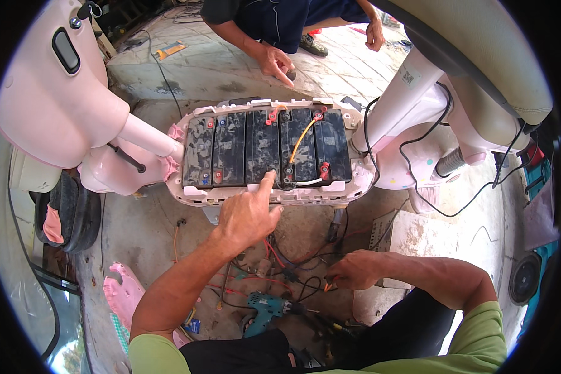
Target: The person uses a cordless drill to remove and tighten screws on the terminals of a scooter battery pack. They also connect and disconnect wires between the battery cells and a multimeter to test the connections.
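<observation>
A row of several black batteries [229, 149] lies in the pink footwell tray [198, 195] of an electric scooter. With its index finger stretched out, my left hand [248, 212] touches the front terminal area of the middle battery [262, 145]. It holds nothing. A yellow wire [301, 140] and a white wire [308, 182] run between terminals on the right-hand batteries, some under red terminal covers [325, 171]. Lower right, my right hand [357, 270] is closed around a short orange wire [328, 285]; my fingers hide most of it.
A teal cordless drill [264, 311], loose cables [304, 266] and a pink plastic panel [124, 292] lie on the floor. A metal-cased box [416, 236] stands right. Across the scooter, another person's hand [276, 63] hangs near the step. A black cable [430, 205] loops from the seat.
</observation>
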Action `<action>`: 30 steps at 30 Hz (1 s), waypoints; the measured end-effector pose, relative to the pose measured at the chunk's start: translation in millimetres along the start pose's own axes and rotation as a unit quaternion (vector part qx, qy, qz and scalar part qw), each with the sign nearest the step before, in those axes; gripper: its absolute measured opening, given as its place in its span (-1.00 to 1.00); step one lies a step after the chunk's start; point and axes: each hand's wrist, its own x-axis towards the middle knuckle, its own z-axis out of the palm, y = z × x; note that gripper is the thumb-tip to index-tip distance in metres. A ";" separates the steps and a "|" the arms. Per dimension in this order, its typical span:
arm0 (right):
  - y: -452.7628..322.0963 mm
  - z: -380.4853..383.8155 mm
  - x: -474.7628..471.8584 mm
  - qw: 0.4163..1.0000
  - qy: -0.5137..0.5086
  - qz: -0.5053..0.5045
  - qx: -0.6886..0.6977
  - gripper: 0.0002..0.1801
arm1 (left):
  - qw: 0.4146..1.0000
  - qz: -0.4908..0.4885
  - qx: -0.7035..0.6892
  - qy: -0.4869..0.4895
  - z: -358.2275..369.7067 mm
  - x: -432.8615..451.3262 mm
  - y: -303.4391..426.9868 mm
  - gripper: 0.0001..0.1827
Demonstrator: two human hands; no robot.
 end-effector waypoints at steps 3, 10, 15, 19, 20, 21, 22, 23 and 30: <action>-0.8 -0.5 -0.5 1.000 0.000 0.000 0.001 -0.65 | 1.000 -0.004 -0.013 0.005 1.2 -0.1 -3.5 -0.12; -0.5 0.7 -1.5 1.000 0.001 -0.004 -0.004 -0.65 | 0.995 -0.086 -0.001 0.046 -5.7 -4.7 -37.3 -0.10; -4.1 -1.9 -0.7 1.000 -0.005 0.004 -0.002 -0.65 | 0.990 -0.132 0.009 0.045 -8.9 -14.9 -49.3 -0.07; -9.3 -6.0 1.7 1.000 -0.022 0.017 -0.006 -0.65 | 0.991 -0.119 0.005 0.057 -3.1 -15.5 -49.6 -0.05; -9.9 -6.7 3.0 0.999 -0.027 0.020 -0.006 -0.65 | 0.991 -0.116 0.007 0.060 -3.0 -16.8 -50.3 -0.04; -9.9 -6.6 2.7 1.000 -0.025 0.019 -0.004 -0.65 | 0.992 -0.110 0.007 0.062 -2.4 -17.2 -50.4 -0.04; -9.4 -5.9 2.4 1.000 -0.023 0.018 -0.001 -0.66 | 0.992 -0.109 0.007 0.063 -1.8 -17.4 -50.7 -0.04; -9.3 -5.7 2.3 1.000 -0.021 0.017 0.001 -0.66 | 0.992 -0.109 0.008 0.063 -1.3 -17.6 -51.2 -0.04; -9.0 -5.5 2.4 1.000 -0.019 0.015 -0.001 -0.66 | 0.993 -0.107 0.016 0.052 -4.2 -18.3 -47.6 -0.04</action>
